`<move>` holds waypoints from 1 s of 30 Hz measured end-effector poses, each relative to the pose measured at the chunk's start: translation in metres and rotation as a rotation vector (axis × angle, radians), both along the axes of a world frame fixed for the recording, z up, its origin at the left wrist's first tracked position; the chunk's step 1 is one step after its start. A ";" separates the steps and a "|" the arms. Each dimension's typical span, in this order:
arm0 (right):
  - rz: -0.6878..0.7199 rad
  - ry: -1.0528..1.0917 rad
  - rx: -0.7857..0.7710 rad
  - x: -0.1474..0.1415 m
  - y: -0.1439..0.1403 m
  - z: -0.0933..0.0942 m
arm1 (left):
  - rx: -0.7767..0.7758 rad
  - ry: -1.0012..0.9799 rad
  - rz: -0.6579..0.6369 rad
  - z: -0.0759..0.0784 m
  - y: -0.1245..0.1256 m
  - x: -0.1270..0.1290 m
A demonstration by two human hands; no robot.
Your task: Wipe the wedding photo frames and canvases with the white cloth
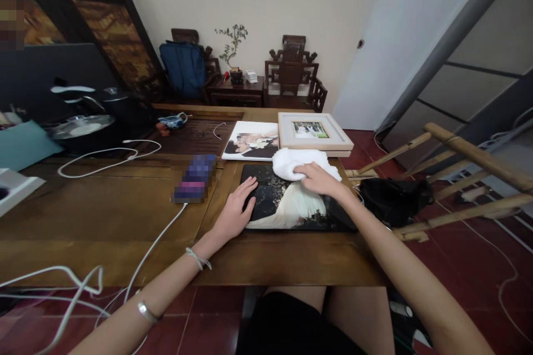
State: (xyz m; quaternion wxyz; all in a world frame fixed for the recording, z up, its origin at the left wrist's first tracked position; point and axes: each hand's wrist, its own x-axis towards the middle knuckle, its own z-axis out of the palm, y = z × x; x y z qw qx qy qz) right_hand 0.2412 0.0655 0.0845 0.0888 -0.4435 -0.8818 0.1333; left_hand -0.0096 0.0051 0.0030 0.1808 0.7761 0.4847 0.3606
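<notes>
A dark photo panel showing a pale gown lies flat on the wooden table in front of me. My left hand rests at its left edge, fingers stretched out and holding nothing. On the panel's upper right part is a bunched white cloth, with my right hand pressed onto it and the fingers curled against it. The cloth covers part of the panel's far edge. Just beyond lie a white photo panel and a pale-framed picture, which sits on another frame.
Left of the panel lies a phone with a white cable. A lidded pan and a black kettle stand at the far left. A bamboo chair is on the right, beside a black bag.
</notes>
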 end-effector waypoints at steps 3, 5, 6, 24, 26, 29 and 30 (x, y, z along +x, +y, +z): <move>-0.032 0.003 0.017 -0.002 0.005 -0.007 | 0.006 0.000 0.006 0.000 0.000 0.000; -0.044 -0.012 0.038 -0.005 -0.010 -0.013 | 0.008 0.000 0.010 0.000 0.000 0.000; -0.042 -0.025 0.049 -0.007 -0.021 -0.016 | 0.009 0.001 0.010 0.000 -0.001 0.001; 0.125 -0.033 -0.122 -0.020 -0.140 -0.006 | 0.013 -0.004 0.011 0.000 0.000 0.002; 0.076 -0.026 -0.096 -0.020 -0.107 -0.007 | 0.008 0.001 0.009 0.000 0.000 0.001; 0.022 -0.035 -0.033 -0.021 -0.052 -0.010 | 0.015 -0.002 0.008 0.000 0.000 0.001; 0.007 -0.040 -0.010 -0.022 -0.035 -0.011 | 0.018 -0.004 0.007 0.000 0.000 0.001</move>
